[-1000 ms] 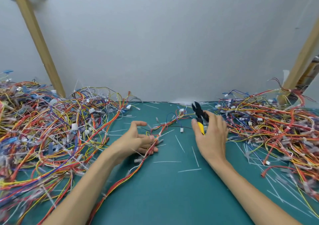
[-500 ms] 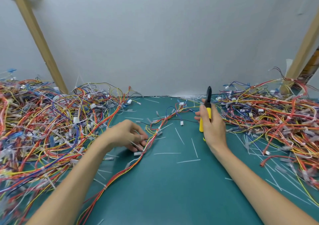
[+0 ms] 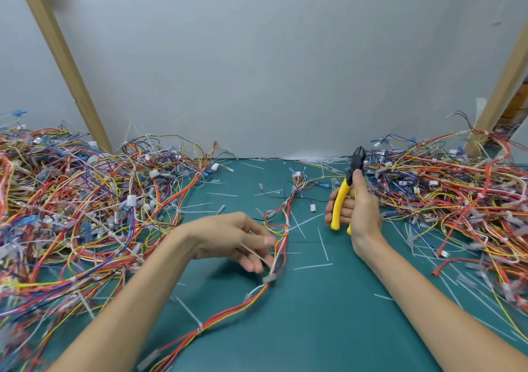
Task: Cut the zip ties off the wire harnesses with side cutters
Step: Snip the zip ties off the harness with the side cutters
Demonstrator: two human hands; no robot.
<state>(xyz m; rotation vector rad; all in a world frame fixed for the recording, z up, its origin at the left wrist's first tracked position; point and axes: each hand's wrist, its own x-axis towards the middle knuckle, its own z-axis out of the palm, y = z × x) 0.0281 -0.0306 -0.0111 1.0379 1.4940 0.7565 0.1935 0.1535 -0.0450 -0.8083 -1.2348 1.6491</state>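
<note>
Sensibly, the step in hand looks like singling out the next zip tie on the loose wire harness [image 3: 283, 228], which runs down the green mat [image 3: 314, 328] between the left wire pile [image 3: 85, 200] and the right wire pile [image 3: 443, 200]. To do it well, the left hand should lift the tie clear of the wires so that only plastic sits between the blades. The cutters should come in flat beside the tie's head, nose turned away from the insulation.

The left hand [image 3: 234, 237] lies palm down with the wrist low. Its thumb and fingers curl lightly about the harness where a pale zip-tie tail [image 3: 248, 250] crosses them; blur hides how firmly it pinches. The right hand [image 3: 363, 217] stands on its edge just right of the harness, fingers wrapped round the yellow handles of the side cutters [image 3: 345, 191]. Their black nose points up, apart from the wires, blades seemingly together. Another white zip tie [image 3: 200, 328] binds the harness nearer the person.
</note>
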